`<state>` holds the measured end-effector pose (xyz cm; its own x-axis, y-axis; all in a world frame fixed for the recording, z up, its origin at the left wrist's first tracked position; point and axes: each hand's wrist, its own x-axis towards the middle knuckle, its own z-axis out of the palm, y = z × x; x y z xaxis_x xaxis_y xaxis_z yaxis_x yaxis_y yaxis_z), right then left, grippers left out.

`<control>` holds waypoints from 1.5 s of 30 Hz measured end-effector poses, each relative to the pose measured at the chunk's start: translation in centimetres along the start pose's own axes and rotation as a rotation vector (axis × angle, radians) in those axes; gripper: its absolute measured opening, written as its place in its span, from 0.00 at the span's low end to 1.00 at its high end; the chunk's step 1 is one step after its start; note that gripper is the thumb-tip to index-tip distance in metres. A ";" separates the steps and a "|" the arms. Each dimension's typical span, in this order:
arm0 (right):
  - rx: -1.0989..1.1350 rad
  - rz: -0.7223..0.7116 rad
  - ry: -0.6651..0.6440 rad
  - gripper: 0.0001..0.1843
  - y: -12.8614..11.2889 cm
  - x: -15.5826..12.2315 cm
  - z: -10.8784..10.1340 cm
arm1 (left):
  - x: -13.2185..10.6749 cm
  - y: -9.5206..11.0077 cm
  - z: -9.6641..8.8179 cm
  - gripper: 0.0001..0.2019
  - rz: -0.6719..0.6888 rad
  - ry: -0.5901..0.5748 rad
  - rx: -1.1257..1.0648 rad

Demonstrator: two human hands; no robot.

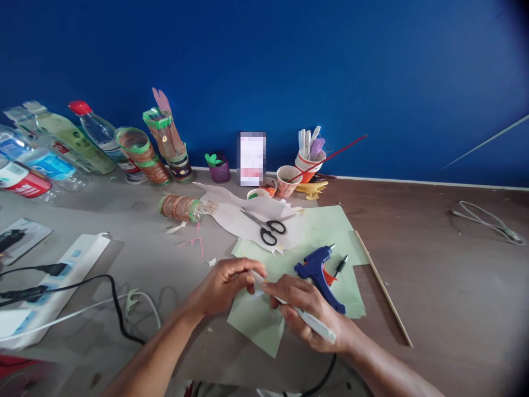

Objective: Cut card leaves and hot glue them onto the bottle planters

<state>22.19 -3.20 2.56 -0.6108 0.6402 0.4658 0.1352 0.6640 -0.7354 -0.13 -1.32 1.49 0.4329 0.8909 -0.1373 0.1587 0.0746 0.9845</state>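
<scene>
My right hand [308,317] is closed round a white pen-like tool [314,325], its tip pointing toward my left hand. My left hand [225,284] pinches the tool's front end with fingertips pressed together, above a pale green paper sheet [256,322]. Just beyond my right hand, a blue glue gun [316,270] lies on the green paper [326,226]. Black-handled scissors [266,227] rest on white paper [235,215] farther back.
Plastic bottles [45,160] and decorated bottle pieces [165,140] line the blue wall at left. Cups with pens [308,160] stand at centre back. A power strip [61,275] with black cables lies left. A thin wooden stick [384,289] lies right, a grey cable [487,220] farther right.
</scene>
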 end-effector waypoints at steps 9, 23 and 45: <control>-0.501 0.223 0.264 0.24 -1.6 -2.4 -4.5 | 1.3 -1.1 -1.5 0.07 0.025 0.643 0.037; -1.125 0.633 -0.062 0.27 4.2 -12.5 -8.7 | 1.5 -2.4 -0.7 0.11 0.125 0.503 0.028; -0.825 0.564 -0.308 0.17 1.8 5.0 -5.2 | 1.0 -1.0 0.6 0.10 0.067 0.399 0.102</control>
<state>23.48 3.24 6.13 -0.4501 0.8901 -0.0712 0.8823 0.4310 -0.1891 0.69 -0.81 0.27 0.0705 0.9975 -0.0001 0.2373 -0.0167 0.9713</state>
